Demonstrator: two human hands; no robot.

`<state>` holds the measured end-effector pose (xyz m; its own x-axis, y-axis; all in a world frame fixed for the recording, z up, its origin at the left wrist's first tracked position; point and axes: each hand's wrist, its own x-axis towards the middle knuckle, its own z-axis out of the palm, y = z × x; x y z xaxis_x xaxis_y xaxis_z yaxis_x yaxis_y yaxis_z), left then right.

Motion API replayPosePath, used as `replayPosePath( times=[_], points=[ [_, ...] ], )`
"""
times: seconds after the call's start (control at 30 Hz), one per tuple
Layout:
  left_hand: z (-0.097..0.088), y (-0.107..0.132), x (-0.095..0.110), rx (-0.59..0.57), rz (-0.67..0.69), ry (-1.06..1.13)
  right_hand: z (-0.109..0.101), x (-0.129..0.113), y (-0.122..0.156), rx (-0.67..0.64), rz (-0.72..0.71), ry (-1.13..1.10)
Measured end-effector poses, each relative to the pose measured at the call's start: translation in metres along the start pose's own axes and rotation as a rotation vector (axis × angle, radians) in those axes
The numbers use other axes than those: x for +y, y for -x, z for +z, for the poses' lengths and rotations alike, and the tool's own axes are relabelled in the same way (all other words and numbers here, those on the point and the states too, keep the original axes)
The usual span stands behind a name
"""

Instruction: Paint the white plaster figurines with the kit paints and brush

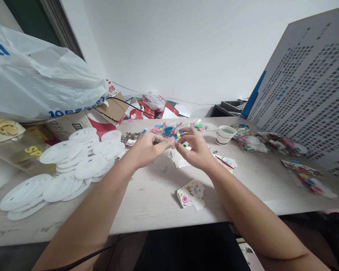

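My left hand (148, 149) and my right hand (197, 149) meet over the middle of the table, fingers bent in a pinch. Between them is a small clear plastic bag (171, 152), its lower part hanging under the fingertips. Small coloured pieces show at the fingertips, but my fingers partly hide them. Just behind lie clear packets of blue, pink and yellow pieces (169, 130). A printed paper card (182, 159) lies under the hands, and a torn-edged printed card (191, 194) is nearer to me.
White discs (90, 166) are stacked at left beside a heap of small metal parts (130, 137). A paper cup (225, 135) of liquid stands right of my hands. Filled packets (254, 143) lie farther right, before a leaning printed board (305, 86). A large plastic bag (45, 75) bulges at upper left.
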<state>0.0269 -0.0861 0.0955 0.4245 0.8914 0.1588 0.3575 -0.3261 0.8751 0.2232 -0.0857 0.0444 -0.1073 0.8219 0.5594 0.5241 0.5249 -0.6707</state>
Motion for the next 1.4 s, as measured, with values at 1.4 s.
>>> replayPosePath(
  times=[1.4],
  points=[
    [-0.015, -0.033, -0.033, 0.090, -0.107, 0.823, 0.028, 0.002, -0.006, -0.319, 0.066, 0.086]
  ],
)
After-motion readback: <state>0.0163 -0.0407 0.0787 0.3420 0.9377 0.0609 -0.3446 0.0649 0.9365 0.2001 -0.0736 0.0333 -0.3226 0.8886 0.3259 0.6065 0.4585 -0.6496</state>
